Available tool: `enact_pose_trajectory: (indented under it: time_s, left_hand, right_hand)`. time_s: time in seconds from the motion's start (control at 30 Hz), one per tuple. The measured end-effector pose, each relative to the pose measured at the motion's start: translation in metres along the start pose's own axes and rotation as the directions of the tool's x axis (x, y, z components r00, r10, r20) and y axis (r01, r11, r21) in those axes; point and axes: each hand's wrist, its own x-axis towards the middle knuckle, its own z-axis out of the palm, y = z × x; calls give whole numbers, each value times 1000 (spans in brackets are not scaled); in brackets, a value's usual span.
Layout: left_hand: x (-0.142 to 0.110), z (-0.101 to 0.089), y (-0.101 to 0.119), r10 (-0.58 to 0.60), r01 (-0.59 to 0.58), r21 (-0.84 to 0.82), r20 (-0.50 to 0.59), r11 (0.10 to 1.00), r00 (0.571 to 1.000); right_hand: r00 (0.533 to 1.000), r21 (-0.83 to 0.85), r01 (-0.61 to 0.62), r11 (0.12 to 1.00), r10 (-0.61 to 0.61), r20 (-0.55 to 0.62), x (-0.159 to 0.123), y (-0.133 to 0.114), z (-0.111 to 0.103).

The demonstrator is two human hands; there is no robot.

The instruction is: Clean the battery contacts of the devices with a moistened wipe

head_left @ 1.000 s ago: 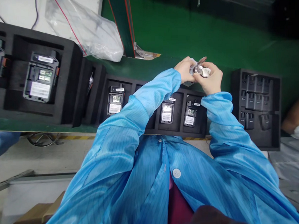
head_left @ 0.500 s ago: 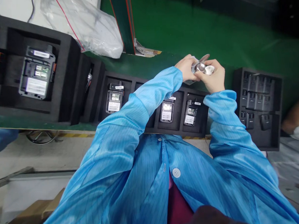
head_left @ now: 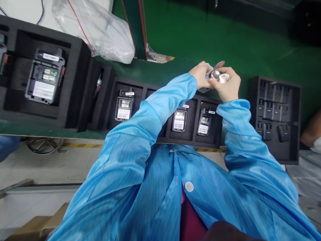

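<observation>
Over the green bench, beyond the dark foam tray, my left hand (head_left: 200, 75) is closed round a flip-lid dispenser bottle (head_left: 214, 75) with a shiny metal top. Its round lid (head_left: 219, 65) stands raised, and most of its body is hidden by my fingers. My right hand (head_left: 230, 87) pinches a white wad (head_left: 224, 78), held right against the metal top. Just below my hands, the foam tray (head_left: 192, 139) holds handheld devices with labels and exposed slots, one of them (head_left: 204, 122) in the rightmost compartment. My left sleeve covers part of that tray.
Another foam tray (head_left: 293, 144) with several black battery-like blocks stands at right. Stacked foam trays (head_left: 77, 81) with more devices are at left. Behind them lies a clear plastic bag (head_left: 105, 38); a green upright (head_left: 136, 26) rises beside it. Another person's arm (head_left: 312, 129) shows at far right.
The view has shifted slightly. My hands keep the same hold on the bottle and the white wad, with the lid still raised; no object has visibly changed place.
</observation>
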Motion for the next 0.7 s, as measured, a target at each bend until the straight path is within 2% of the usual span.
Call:
enact_pose_trajectory:
  time_s: [0.27,0.7]
  left_hand:
    - [-3,-2,3,-17,17,-7,-9,1000,1000]
    - [3,5,-3,7,-7,-1,4,1000,1000]
  right_hand:
    - [997,-23,-23,999,25,77,9,0,-8]
    - [999,-28,35,999,-36,-16,1,6,3]
